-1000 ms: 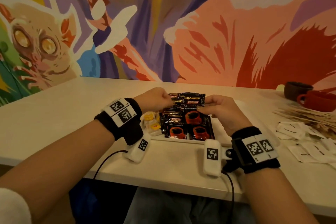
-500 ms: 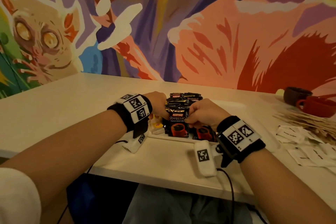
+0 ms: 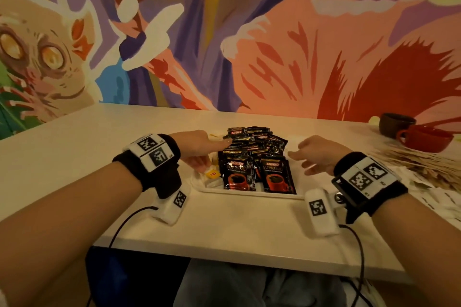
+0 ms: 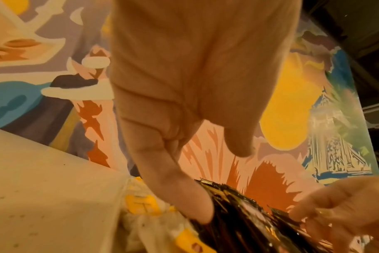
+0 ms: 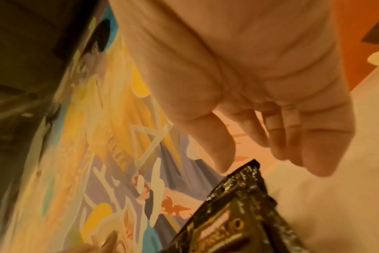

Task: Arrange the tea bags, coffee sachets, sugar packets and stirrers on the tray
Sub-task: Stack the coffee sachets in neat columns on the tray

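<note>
A white tray (image 3: 249,193) holds rows of black coffee sachets (image 3: 252,154), with yellow-tagged tea bags (image 3: 212,175) along its left side. My left hand (image 3: 199,148) rests against the left side of the sachet stack with straight fingers. In the left wrist view those fingers (image 4: 184,193) touch the sachets (image 4: 238,222) beside the tea bags (image 4: 141,203). My right hand (image 3: 315,156) hovers open just right of the stack, holding nothing. Its relaxed fingers (image 5: 292,137) hang above a sachet's corner (image 5: 238,214).
Wooden stirrers (image 3: 411,161) lie in a heap at the right, with white sugar packets (image 3: 439,197) scattered nearer the table's edge. A dark cup (image 3: 396,124) and a red cup (image 3: 426,138) stand at the back right. A painted wall rises behind the table.
Both hands have let go of the sachets they were pressing together. My right hand has drawn away to the right and opened; the left has straightened against the stack.
</note>
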`<state>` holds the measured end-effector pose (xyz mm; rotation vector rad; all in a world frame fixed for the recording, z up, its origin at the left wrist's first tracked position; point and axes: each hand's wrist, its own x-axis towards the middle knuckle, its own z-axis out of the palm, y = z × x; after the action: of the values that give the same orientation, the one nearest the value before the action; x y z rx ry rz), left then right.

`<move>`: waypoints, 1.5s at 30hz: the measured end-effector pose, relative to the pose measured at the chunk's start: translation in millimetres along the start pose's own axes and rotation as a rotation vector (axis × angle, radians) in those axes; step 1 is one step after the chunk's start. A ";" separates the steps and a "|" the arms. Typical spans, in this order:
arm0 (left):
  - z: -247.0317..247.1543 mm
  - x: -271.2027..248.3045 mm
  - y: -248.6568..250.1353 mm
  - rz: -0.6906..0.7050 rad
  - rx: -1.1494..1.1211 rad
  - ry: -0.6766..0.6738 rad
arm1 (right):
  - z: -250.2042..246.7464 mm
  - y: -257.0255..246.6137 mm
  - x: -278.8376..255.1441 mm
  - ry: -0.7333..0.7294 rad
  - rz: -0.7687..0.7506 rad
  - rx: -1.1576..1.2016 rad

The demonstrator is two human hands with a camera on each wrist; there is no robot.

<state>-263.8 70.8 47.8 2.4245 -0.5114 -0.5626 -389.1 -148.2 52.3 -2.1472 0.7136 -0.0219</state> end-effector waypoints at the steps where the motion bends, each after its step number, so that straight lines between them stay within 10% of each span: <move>1: 1.2 0.3 0.8 0.010 0.017 -0.039 | -2.0 4.3 -0.5 -0.034 0.033 -0.030; 11: 15.3 1.3 15.2 0.052 0.055 -0.187 | 21.5 5.5 0.4 -0.356 0.068 0.006; 32: 8.6 8.9 25.0 0.033 -0.044 -0.082 | 10.3 -0.4 20.9 -0.253 0.084 0.156; 36: 2.1 24.1 26.1 0.033 -0.464 0.114 | 4.7 -0.2 38.0 -0.101 0.054 0.317; 45: 6.3 39.4 32.7 -0.069 -1.007 -0.192 | 22.6 -15.0 52.3 -0.246 0.075 0.542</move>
<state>-241.3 24.6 52.8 1.4373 -0.1409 -0.8342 -332.3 -150.6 37.0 -1.5711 0.5650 0.0792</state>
